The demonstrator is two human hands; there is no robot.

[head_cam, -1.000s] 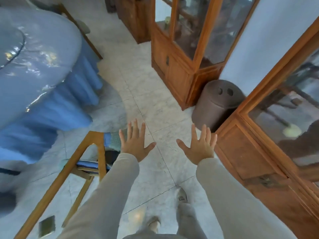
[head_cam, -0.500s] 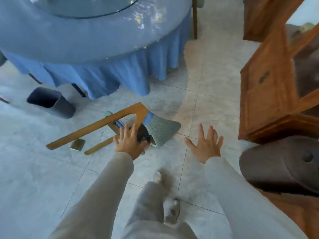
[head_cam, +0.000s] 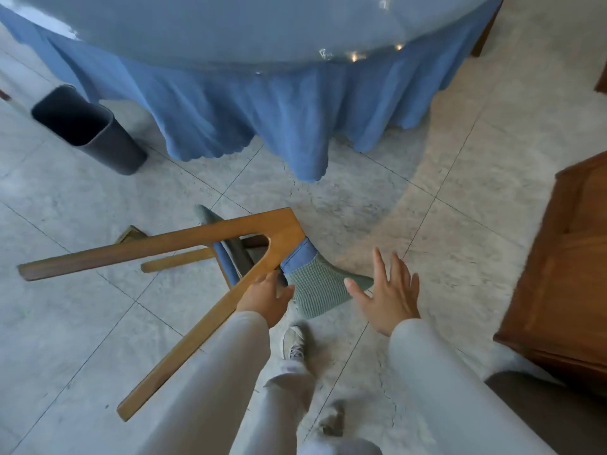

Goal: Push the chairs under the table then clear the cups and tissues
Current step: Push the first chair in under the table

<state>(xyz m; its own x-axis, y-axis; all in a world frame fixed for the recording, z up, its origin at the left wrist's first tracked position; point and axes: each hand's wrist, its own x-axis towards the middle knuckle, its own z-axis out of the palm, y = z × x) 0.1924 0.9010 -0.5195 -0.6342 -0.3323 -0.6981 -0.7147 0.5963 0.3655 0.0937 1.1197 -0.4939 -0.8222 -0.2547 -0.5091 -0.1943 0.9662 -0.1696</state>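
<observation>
A wooden chair [head_cam: 184, 239] with a green knitted back cover [head_cam: 317, 292] stands on the floor in front of me, a short way from the round table [head_cam: 262, 24] with its blue cloth. My left hand [head_cam: 264, 298] rests on the chair's wooden frame beside the green cover, its fingers curled over the rail. My right hand [head_cam: 389, 295] hovers just right of the green cover, fingers spread, holding nothing. No cups or tissues are in view.
A dark grey bin [head_cam: 90, 131] stands on the floor at the left, near the tablecloth's hem. A brown wooden cabinet [head_cam: 558, 274] lines the right side, with a dark rounded object [head_cam: 542, 412] below it. My feet are on marble tiles [head_cam: 460, 198].
My view has swung from the cabinets to the table and chair. My left hand has reached the chair's frame and closed on it; my right hand has moved closer to the green cover.
</observation>
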